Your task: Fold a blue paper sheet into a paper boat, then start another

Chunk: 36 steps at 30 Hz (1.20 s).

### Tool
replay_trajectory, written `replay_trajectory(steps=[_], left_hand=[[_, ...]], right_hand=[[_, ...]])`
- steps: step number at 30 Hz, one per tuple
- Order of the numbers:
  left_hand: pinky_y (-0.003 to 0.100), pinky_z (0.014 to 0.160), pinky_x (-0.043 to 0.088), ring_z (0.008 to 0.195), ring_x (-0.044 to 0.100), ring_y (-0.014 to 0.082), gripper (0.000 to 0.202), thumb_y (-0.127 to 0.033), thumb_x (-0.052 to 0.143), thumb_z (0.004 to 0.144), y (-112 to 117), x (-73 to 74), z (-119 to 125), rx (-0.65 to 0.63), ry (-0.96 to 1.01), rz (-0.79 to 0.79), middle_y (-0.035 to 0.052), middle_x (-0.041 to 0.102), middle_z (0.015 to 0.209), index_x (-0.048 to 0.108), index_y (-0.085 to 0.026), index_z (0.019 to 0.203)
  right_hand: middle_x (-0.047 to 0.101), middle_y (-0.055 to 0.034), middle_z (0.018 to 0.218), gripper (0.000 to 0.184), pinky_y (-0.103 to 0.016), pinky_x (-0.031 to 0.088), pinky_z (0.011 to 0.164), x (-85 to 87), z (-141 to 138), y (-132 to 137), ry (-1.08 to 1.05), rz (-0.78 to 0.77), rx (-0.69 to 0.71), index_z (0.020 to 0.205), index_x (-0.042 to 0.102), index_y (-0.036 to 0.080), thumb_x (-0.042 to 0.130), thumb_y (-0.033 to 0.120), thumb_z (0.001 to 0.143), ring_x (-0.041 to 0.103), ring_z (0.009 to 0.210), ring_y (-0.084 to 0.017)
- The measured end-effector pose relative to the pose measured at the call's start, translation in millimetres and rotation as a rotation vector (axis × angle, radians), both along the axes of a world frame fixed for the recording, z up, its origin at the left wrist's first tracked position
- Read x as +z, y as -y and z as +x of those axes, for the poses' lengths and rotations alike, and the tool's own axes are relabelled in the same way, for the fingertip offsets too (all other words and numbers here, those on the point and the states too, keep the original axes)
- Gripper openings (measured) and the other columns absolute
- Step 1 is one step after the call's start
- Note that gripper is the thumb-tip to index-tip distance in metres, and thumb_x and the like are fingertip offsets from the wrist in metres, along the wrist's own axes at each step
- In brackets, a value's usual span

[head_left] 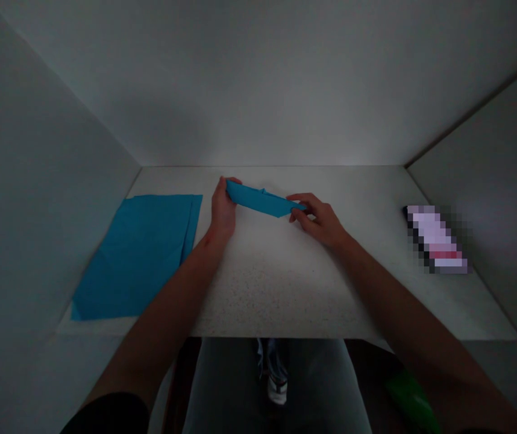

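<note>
A long, narrow folded piece of blue paper is held just above the white speckled table, near its middle. My left hand pinches the paper's left end with closed fingers. My right hand pinches the right, pointed end between thumb and fingertips. The paper slants slightly down toward the right.
A stack of flat blue paper sheets lies on the table's left side, reaching the front edge. A blurred-out oblong object lies at the far right. White walls close in the table on the left, back and right. My legs show below the table's front edge.
</note>
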<state>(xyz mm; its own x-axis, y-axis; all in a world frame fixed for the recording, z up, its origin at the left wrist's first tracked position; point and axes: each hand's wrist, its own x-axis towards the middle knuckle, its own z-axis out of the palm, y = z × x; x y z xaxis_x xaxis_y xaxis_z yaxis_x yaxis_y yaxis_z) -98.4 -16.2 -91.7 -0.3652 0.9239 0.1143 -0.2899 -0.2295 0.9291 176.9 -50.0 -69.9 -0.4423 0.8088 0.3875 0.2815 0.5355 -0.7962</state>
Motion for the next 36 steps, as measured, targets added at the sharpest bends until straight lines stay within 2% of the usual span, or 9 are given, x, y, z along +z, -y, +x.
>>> replay_trajectory(steps=[4, 9, 14, 17, 21, 25, 28, 33, 36], left_hand=[[0.032, 0.078, 0.062, 0.087, 0.073, 0.0211, 0.060, -0.085, 0.058, 0.099, 5, 9.8, 2, -0.081, 0.029, 0.005, 0.0059, 0.073, 0.089, 0.072, -0.026, 0.096], [0.034, 0.081, 0.064, 0.092, 0.078, 0.0231, 0.060, -0.084, 0.059, 0.100, 13, 17.6, 10, -0.237, 0.064, -0.019, 0.0072, 0.078, 0.093, 0.074, -0.027, 0.105], [0.036, 0.082, 0.063, 0.099, 0.079, 0.0253, 0.067, -0.090, 0.057, 0.097, 12, 20.0, 11, -0.217, 0.076, -0.033, 0.0098, 0.082, 0.107, 0.077, -0.029, 0.116], [0.034, 0.079, 0.060, 0.101, 0.078, 0.0257, 0.075, -0.095, 0.052, 0.095, 8, 18.9, 6, -0.168, 0.087, -0.063, 0.0110, 0.081, 0.108, 0.078, -0.028, 0.117], [0.033, 0.073, 0.057, 0.093, 0.077, 0.0256, 0.078, -0.097, 0.051, 0.091, 5, 16.6, 5, -0.154, 0.082, -0.091, 0.0113, 0.079, 0.096, 0.077, -0.025, 0.107], [0.033, 0.069, 0.055, 0.086, 0.075, 0.0251, 0.080, -0.098, 0.051, 0.088, 6, 15.9, 9, -0.175, 0.048, -0.072, 0.0095, 0.075, 0.087, 0.075, -0.024, 0.104], [0.032, 0.067, 0.053, 0.082, 0.073, 0.0241, 0.082, -0.099, 0.051, 0.086, 5, 14.8, 11, -0.189, 0.040, -0.078, 0.0088, 0.074, 0.083, 0.074, -0.023, 0.102], [0.031, 0.064, 0.050, 0.078, 0.071, 0.0229, 0.080, -0.098, 0.052, 0.087, 3, 11.9, 12, -0.200, 0.027, -0.080, 0.0078, 0.072, 0.081, 0.074, -0.022, 0.100], [0.031, 0.064, 0.050, 0.078, 0.070, 0.0225, 0.079, -0.098, 0.053, 0.086, 4, 11.8, 11, -0.199, 0.030, -0.080, 0.0078, 0.072, 0.082, 0.075, -0.023, 0.099]], right_hand=[[0.080, -0.0003, 0.085, 0.038, -0.026, 0.053, 0.063, 0.3, -2, 3, 0.079, 0.009, 0.080, 0.143, 0.068, 0.023, 0.062, 0.038, 0.108, 0.067, 0.062, -0.012], [0.079, -0.0009, 0.085, 0.035, -0.027, 0.052, 0.059, -2.1, -5, 4, 0.105, 0.009, 0.057, 0.129, 0.075, 0.025, 0.072, 0.048, 0.102, 0.066, 0.062, -0.015], [0.082, -0.0065, 0.096, 0.030, -0.033, 0.058, 0.076, 6.8, 2, 0, 0.256, 0.097, 0.075, 0.115, 0.081, 0.026, 0.060, 0.046, 0.109, 0.072, 0.078, -0.020], [0.083, -0.0092, 0.100, 0.034, -0.036, 0.059, 0.082, 17.6, 11, 4, 0.282, 0.156, -0.058, 0.119, 0.080, 0.025, 0.054, 0.044, 0.111, 0.074, 0.082, -0.022], [0.082, -0.0074, 0.093, 0.038, -0.037, 0.058, 0.075, 28.4, 29, 25, 0.264, 0.096, -0.403, 0.119, 0.078, 0.025, 0.049, 0.048, 0.113, 0.070, 0.065, -0.021], [0.070, -0.0023, 0.065, 0.051, -0.038, 0.055, 0.072, 26.1, 57, 38, 0.287, 0.051, -0.712, 0.133, 0.075, 0.020, 0.045, 0.056, 0.113, 0.070, 0.059, -0.025], [0.067, -0.0016, 0.060, 0.063, -0.039, 0.056, 0.072, 18.4, 82, 25, 0.271, -0.028, -0.840, 0.136, 0.071, 0.018, 0.043, 0.067, 0.109, 0.073, 0.062, -0.028], [0.080, -0.0106, 0.081, 0.060, -0.046, 0.061, 0.083, 3.1, 97, -24, 0.264, -0.194, -0.935, 0.129, 0.068, 0.018, 0.060, 0.070, 0.099, 0.078, 0.078, -0.032], [0.082, -0.0232, 0.125, 0.060, -0.050, 0.061, 0.097, -7.5, 89, -45, 0.331, -0.225, -0.951, 0.139, 0.065, 0.014, 0.070, 0.057, 0.097, 0.078, 0.094, -0.032]])
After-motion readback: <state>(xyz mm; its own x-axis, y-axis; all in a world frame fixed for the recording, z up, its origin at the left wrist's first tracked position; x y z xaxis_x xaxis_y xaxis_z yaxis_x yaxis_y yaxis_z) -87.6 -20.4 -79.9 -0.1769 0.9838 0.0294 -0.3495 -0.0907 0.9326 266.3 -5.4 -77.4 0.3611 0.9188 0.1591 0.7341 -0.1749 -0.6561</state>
